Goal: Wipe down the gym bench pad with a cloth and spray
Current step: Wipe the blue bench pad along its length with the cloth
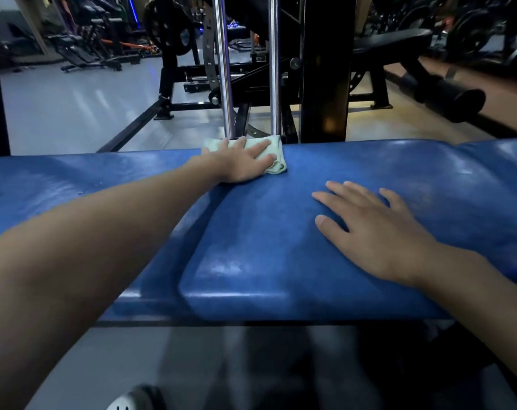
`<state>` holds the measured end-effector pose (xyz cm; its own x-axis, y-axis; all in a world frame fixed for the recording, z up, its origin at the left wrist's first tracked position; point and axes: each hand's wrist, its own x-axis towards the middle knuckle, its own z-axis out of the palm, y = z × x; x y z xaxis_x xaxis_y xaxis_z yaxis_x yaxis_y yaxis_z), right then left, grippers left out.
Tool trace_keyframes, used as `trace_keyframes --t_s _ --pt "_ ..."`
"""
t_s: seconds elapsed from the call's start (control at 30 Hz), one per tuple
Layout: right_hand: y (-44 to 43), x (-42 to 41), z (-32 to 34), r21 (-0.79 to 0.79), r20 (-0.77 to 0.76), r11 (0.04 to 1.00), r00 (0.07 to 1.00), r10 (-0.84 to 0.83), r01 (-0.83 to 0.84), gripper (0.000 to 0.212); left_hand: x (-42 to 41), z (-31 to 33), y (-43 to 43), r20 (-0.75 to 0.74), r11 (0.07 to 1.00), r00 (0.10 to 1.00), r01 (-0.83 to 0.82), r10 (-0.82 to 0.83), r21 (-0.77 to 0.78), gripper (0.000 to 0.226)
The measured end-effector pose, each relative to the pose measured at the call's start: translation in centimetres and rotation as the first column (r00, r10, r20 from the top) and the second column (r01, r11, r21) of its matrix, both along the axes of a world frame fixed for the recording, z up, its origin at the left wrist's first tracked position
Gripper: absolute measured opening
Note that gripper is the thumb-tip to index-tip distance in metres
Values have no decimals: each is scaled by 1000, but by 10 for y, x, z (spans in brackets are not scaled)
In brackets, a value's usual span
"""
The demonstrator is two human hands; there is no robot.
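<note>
Blue glossy vinyl bench pad (pixel 266 247) spans the frame left to right, with a rounded near edge. Two chrome vertical posts (pixel 223 69) and a black steel upright (pixel 325 69) stand just behind its far edge. Pale green folded cloth (pixel 276 167) lies at that far edge, in front of the posts. Left hand (pixel 239 161) presses flat on the cloth, fingers straight. Right hand (pixel 375 229) lies flat on bare pad, nearer and to the right, fingers spread, gripping nothing.

Two chrome guide rods (pixel 223 69) rise beside a black upright (pixel 325 84); another bench (pixel 393 39) stands behind.
</note>
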<state>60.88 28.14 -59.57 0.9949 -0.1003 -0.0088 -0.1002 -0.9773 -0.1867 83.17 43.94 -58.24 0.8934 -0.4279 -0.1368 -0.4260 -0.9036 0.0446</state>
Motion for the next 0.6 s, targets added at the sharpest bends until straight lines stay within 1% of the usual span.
trace_keyframes --t_s 0.07,0.17,0.27,0.4,0.47,0.53,0.6 --pt "0 0 0 8 -1 1000 1000 3 -3 59 5 -2 0 6 1000 1000 -7 7 -1 67" --pt "0 0 0 9 4 1000 1000 5 -5 59 -14 -5 9 37 1000 999 21 -22 15 65" --pt "0 0 1 6 1 1000 1000 3 -3 56 -60 -8 31 64 998 996 67 -68 15 66" --pt "0 0 2 6 -23 1000 1000 2 -2 56 -146 -10 65 87 991 987 136 -137 16 74" --pt "0 1 5 -29 -45 1000 999 3 -4 57 -181 -9 79 91 988 984 151 -153 22 76" --pt "2 4 9 -56 -26 998 1000 13 -14 56 -197 -9 86 85 988 985 152 -153 22 75" --pt "7 6 12 -6 11 1000 1000 19 -19 57 -196 -8 85 65 990 988 142 -142 16 75"
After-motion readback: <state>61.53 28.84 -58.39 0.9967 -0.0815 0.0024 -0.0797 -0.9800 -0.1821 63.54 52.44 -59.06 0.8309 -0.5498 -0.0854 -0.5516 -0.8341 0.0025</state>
